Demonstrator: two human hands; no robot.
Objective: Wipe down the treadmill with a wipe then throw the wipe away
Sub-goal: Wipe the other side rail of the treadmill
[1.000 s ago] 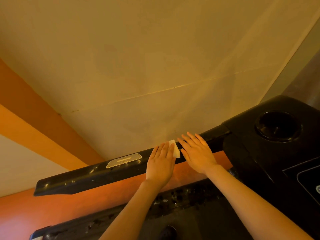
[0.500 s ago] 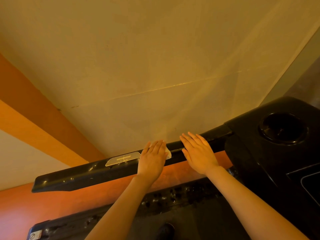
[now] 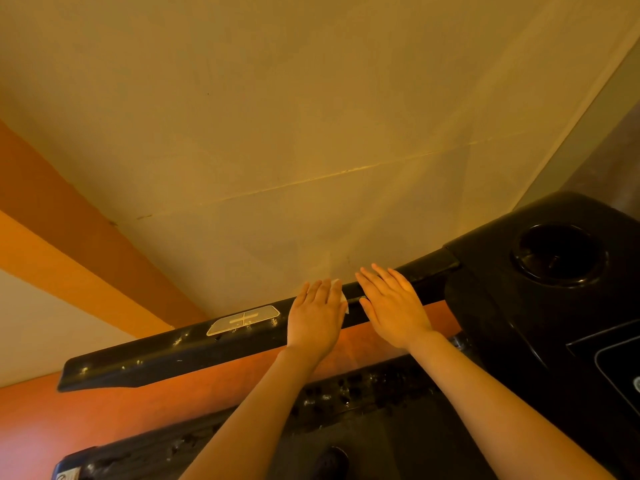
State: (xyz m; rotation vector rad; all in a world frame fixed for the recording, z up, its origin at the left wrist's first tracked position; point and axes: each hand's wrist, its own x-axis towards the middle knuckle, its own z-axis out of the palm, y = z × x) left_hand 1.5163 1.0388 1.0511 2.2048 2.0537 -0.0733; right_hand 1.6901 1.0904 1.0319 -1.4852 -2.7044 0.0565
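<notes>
A person is looking down at a black treadmill (image 3: 540,317) from a head camera, with both bare forearms reaching in from the bottom of the view. A long black handrail (image 3: 180,351) is running from about eight o'clock, low on the left, up toward three o'clock, where it is joining the console. The left hand (image 3: 317,317) is lying flat on top of this rail near the centre, fingers straight and close together, pressing a small white wipe (image 3: 341,294) against the rail; only a sliver of the wipe is showing past the fingers on the hand's three o'clock side. The right hand (image 3: 391,306) is resting just beside it at three o'clock, also flat with straight fingers on the rail, holding nothing. The two hands are sitting near each other without touching. A pale oval sticker (image 3: 244,319) is sitting on the rail at nine o'clock of the left hand, with pale specks dotting the rail around it. A round cup holder (image 3: 559,254) is sunk into the console at two o'clock. Beyond the rail, a tan and orange floor (image 3: 277,116) is filling the upper view.
</notes>
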